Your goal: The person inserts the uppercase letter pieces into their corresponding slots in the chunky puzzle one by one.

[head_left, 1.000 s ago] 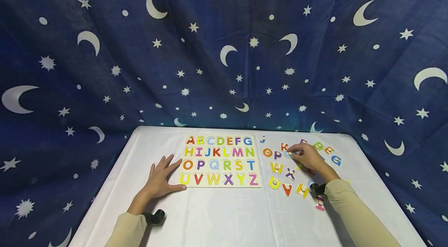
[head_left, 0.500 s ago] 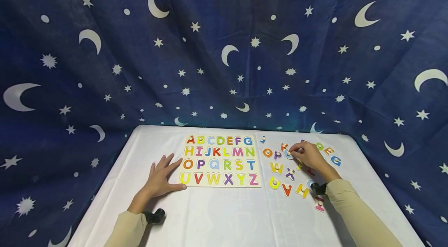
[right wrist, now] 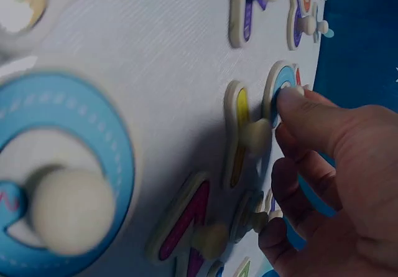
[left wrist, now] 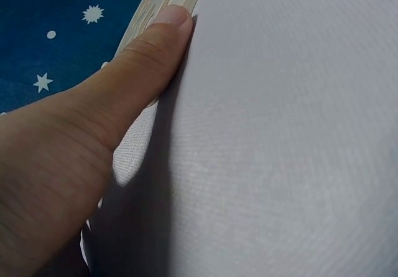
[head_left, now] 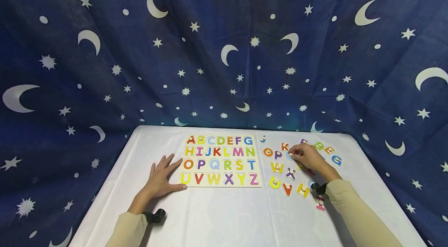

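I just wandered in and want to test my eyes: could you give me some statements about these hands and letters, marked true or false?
1. The right hand pinches a blue letter piece. True.
2. The left hand grips a letter piece. False: the left hand touches the letter board.
3. The knobbed A sits in the board's top row. True.
4. The orange O piece lies left of the board. False: the orange O piece lies to its right.

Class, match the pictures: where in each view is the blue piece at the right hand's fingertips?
Head: the blue piece is right of centre, below the middle, at the right hand's fingertips.
Left wrist: not in it.
Right wrist: right of centre, above the middle.
Shared landmark: the white tablecloth, in all three.
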`<state>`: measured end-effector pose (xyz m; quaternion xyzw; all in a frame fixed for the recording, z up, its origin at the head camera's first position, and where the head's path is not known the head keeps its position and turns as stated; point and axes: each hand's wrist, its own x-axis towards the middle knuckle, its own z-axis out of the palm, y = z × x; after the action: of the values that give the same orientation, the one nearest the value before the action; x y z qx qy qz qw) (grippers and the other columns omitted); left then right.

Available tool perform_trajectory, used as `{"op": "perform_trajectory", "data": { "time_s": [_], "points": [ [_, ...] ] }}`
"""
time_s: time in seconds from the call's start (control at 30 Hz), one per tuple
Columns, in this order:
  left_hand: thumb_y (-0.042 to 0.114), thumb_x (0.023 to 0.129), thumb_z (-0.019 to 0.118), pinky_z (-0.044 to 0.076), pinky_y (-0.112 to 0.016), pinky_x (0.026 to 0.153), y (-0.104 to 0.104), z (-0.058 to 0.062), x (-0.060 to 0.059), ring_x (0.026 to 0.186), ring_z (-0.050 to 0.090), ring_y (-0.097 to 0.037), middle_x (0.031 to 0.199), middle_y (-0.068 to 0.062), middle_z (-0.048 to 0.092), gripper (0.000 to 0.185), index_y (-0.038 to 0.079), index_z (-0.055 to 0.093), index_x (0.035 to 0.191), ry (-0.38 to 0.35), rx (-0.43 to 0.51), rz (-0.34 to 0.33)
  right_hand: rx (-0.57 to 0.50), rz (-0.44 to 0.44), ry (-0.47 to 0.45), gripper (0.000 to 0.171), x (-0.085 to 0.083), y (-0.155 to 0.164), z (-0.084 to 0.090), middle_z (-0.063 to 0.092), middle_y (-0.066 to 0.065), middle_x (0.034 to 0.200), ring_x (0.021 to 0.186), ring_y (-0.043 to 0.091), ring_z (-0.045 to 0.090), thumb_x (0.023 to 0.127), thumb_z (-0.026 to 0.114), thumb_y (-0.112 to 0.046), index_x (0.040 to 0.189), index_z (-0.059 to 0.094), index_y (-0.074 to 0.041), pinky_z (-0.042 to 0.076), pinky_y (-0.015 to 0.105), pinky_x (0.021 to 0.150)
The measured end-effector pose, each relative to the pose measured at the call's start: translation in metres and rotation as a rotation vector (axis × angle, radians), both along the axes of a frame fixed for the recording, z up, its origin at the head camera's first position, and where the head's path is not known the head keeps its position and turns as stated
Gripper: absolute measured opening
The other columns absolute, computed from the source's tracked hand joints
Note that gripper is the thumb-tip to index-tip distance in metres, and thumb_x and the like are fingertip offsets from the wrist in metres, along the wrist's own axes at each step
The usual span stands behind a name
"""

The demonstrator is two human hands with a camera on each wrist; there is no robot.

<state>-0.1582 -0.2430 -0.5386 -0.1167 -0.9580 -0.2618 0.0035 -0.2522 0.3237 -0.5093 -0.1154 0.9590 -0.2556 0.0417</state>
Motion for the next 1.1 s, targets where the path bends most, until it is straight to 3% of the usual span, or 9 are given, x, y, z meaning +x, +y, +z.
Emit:
{"op": "perform_trajectory", "data": {
  "time_s": [0.27, 0.57, 1.1],
  "points": [
    [0.059, 0.068, 0.09, 0.001, -0.074, 0.118, -0.001, 0.001, -0.001, 0.153, 0.014, -0.051, 0.165, -0.023, 0.03, 0.103, 0.014, 0.051, 0.153, -0.016, -0.011, 0.004, -0.012, 0.036, 0.098, 0.008, -0.006, -0.018, 0.015, 0.069, 0.001, 0.091, 0.076, 0.017, 0.052, 0.091, 0.079, -0.011, 0.098, 0.08, -0.009, 0.043, 0.032, 0.066],
    [0.059, 0.067, 0.09, 0.003, -0.074, 0.118, -0.002, -0.002, -0.001, 0.153, 0.015, -0.051, 0.164, -0.023, 0.031, 0.103, 0.015, 0.052, 0.152, -0.009, -0.017, 0.008, -0.107, 0.1, 0.184, 0.011, -0.026, -0.086, 0.036, 0.068, 0.003, 0.092, 0.072, 0.017, 0.051, 0.089, 0.081, -0.016, 0.098, 0.081, -0.009, 0.043, 0.031, 0.062],
    [0.064, 0.067, 0.088, 0.002, -0.073, 0.119, -0.002, -0.002, -0.001, 0.154, 0.013, -0.049, 0.166, -0.021, 0.029, 0.105, 0.017, 0.051, 0.153, -0.039, -0.027, 0.02, -0.283, 0.11, 0.14, 0.009, -0.053, -0.234, 0.013, 0.064, 0.005, 0.096, 0.078, 0.017, 0.056, 0.089, 0.082, -0.014, 0.096, 0.082, -0.01, 0.052, 0.032, 0.072]
  ]
}}
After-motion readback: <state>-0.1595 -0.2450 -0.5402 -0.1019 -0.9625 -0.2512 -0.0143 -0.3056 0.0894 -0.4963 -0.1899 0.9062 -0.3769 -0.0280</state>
